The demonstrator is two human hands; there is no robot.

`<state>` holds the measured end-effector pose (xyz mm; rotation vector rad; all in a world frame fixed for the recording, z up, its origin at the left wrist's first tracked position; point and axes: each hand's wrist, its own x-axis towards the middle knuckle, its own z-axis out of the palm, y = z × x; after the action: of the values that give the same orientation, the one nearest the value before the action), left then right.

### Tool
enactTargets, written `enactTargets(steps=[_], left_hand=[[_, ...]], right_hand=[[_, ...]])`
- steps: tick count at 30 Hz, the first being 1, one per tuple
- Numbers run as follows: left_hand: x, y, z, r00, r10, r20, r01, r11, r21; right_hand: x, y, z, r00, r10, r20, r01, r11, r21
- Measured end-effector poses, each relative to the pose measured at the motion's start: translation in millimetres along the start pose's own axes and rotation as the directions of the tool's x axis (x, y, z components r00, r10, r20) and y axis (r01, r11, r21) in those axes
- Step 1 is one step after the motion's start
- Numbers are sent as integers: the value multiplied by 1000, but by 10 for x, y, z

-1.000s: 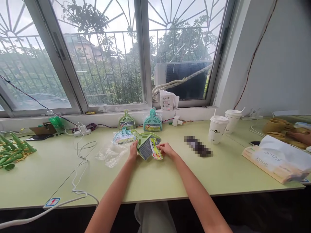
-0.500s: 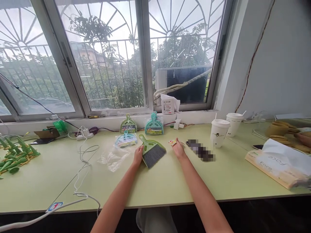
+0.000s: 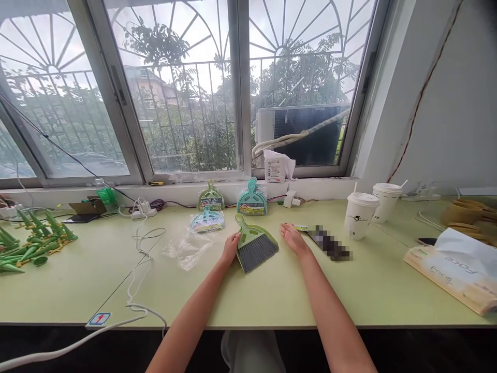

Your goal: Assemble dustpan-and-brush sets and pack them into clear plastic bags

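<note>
My left hand (image 3: 231, 248) grips the left edge of a light green dustpan (image 3: 241, 223), tilted up from the table. A small brush with dark grey bristles (image 3: 258, 254) is nested in it. To its right, my right hand (image 3: 294, 239) is closed, with its back towards me and fingers pointing left. A small printed label card (image 3: 301, 228) sticks out past that hand on the right, and its other end is hidden. Behind the hands stand packaged green (image 3: 210, 197) and teal (image 3: 252, 198) dustpan sets, and a pale blue wrapped set (image 3: 207, 220) lies nearer.
Clear plastic wrapping (image 3: 188, 248) lies left of my left hand. A blurred dark object (image 3: 330, 246) is right of my right hand. Lidded white cups (image 3: 361, 215) and a tissue pack (image 3: 446, 269) stand farther right. White cables (image 3: 135, 274) and green cone-shaped pieces (image 3: 34, 241) occupy the left.
My right hand has turned over, and the label card now shows on its right side instead of its left. The left hand keeps its hold on the dustpan. The whole view has shifted slightly.
</note>
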<state>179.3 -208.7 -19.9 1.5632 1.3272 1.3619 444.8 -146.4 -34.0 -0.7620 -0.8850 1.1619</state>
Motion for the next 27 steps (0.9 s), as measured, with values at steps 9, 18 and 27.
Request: enactTargets(steps=[9,18,27], left_hand=[[-60,66,83,989,80,-128,-48,972,232],[-76,246,15,959,224,-173,-150,920,363],[-123,417,98,926,362,-106,-319,901,293]], right_hand=[[-616,-118,815,906,-162,391,421,272,-865],[-803,-60,1103,926,-184,328,333,-6,-943],[-740,-198,1087,868,-288,404,444,89,-892]])
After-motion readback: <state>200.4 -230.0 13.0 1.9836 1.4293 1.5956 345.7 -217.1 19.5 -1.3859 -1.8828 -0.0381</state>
